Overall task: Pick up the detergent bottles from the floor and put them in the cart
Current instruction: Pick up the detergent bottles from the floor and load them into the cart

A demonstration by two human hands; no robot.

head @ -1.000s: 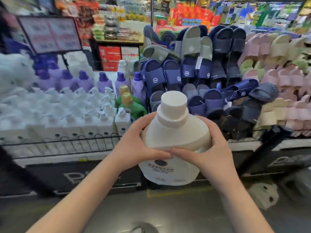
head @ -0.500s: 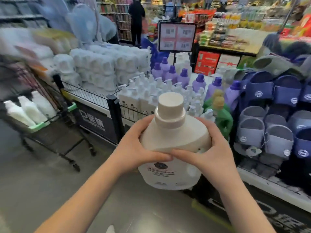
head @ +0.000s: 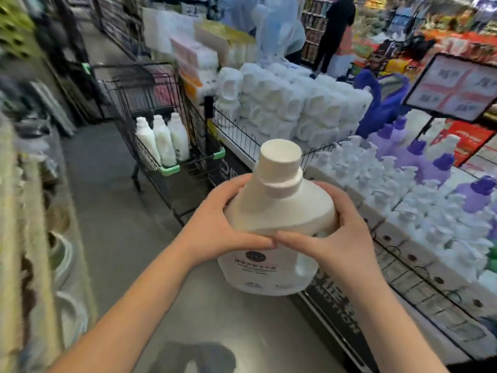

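- The shelving [head: 24, 211] along the left edge is smeared by blur, and its goods cannot be made out. A dark shape at the bottom edge is also too blurred to identify.
- The label print on the white detergent bottle [head: 277, 211] is too soft to read. Its handle side is partly covered by the right hand [head: 347, 238], and most of the fingers of both hands curl out of sight behind it.
- The left hand [head: 217, 230] grasps the bottle's left shoulder and the right hand grasps the right one. The thumbs lie across the front (tips touching).
- The bottle is held upright above the floor [head: 115, 211], near the shopping cart [head: 126, 98] but not in it.
- Against half a second ago, the view has swung left. The slippers are gone from the right side, and the cart has moved from the left edge to just left of the bottle's cap. The sign [head: 454, 87] now sits at the right edge, and the two-handed grip looks the same.
- The black wire cart, with green corner bumpers, holds three white bottles [head: 162, 141] standing side by side at its near end.
- The wire-fenced display table [head: 403, 254] on the right holds white pump bottles [head: 376, 184], purple-capped bottles [head: 435, 168] and stacked white jugs [head: 295, 95].
- A person in dark clothing [head: 333, 30] stands far down the aisle, cut off by the top edge.
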